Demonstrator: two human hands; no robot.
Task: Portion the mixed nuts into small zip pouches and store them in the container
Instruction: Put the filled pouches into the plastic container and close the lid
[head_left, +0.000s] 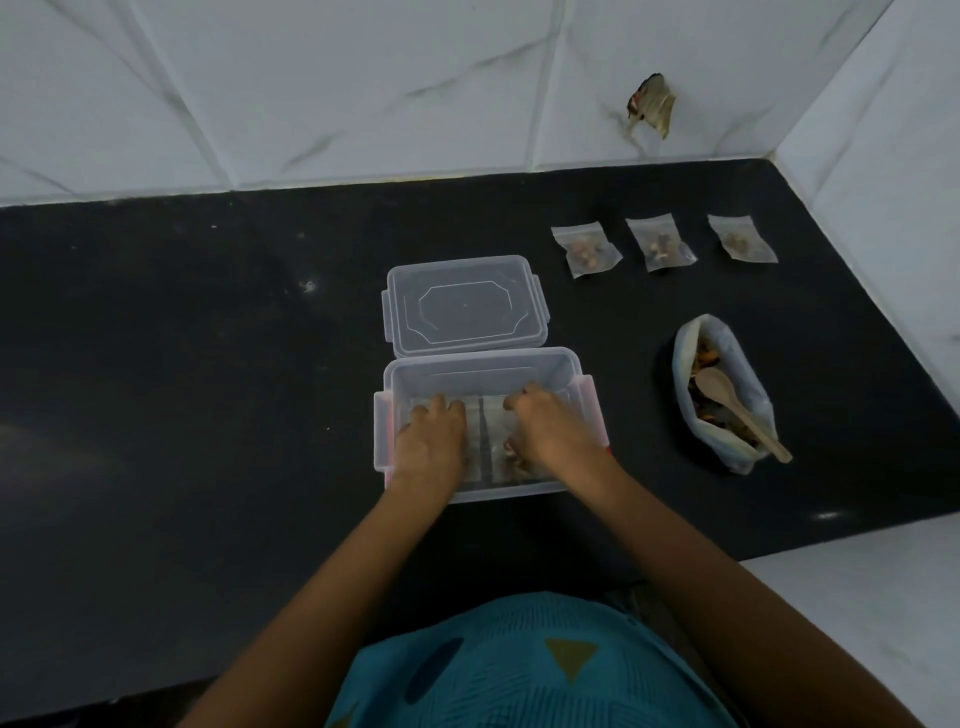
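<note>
Nearest the viewer, a teal patterned garment (519, 670) and two bare forearms reach forward into the open clear container (483, 364), which stands on the black counter (208, 364). The left hand (431, 441) lies palm-down, fingers bent, on the left pouch (474, 421) on the container floor; whether it grips or merely presses cannot be told. The right hand (550, 436) has its fingers curled over the far edge of the right pouch (496, 447), whose nuts show beneath the palm. The two pouches lie side by side, edges just beside each other between the hands. Right of the right hand, well apart, an open bag of mixed nuts (748, 384) holds a wooden spoon (737, 410). Just beyond both hands, touching the container's far rim, lies the lid (465, 304). Farther, beyond and right of the right hand, three filled pouches (661, 244) lie in a row near the tiled wall (363, 93).
</note>
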